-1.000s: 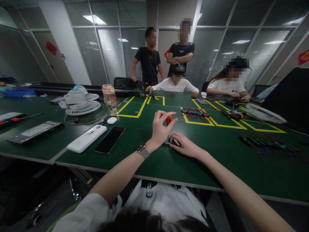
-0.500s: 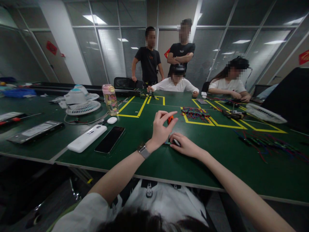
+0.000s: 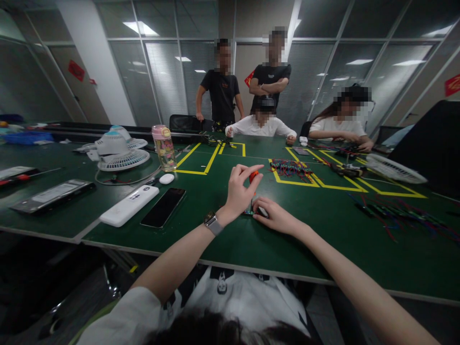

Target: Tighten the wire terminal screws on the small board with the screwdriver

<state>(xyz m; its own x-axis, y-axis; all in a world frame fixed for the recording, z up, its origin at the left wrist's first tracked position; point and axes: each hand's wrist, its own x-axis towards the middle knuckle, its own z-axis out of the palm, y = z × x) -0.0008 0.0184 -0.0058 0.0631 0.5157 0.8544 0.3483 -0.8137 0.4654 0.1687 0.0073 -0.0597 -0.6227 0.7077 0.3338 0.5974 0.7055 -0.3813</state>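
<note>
My left hand (image 3: pixel 240 187), a watch on its wrist, is closed round the orange handle of a screwdriver (image 3: pixel 254 176), which stands upright. Its thin shaft points down at a small green circuit board (image 3: pixel 247 212) on the table, though the tip itself is too small to make out. Beside that, my right hand (image 3: pixel 270 214) rests on the tabletop, fingers curled over the board's right side and pressing it down. A dark, shiny piece with a pale edge (image 3: pixel 264 211) shows under the right fingers; I cannot tell what it is.
On the green table (image 3: pixel 215 244), a black phone (image 3: pixel 163 207), a white power bank (image 3: pixel 130 206) and a drink bottle (image 3: pixel 164 148) lie or stand to the left. Wired circuit boards (image 3: pixel 292 168) sit ahead right, with another wired bunch (image 3: pixel 402 213) nearer. Several people are across the table.
My left thumb and fingers have shifted slightly on the screwdriver handle. My right hand stays put. Across the table, a seated person's hand has drawn back to the right.
</note>
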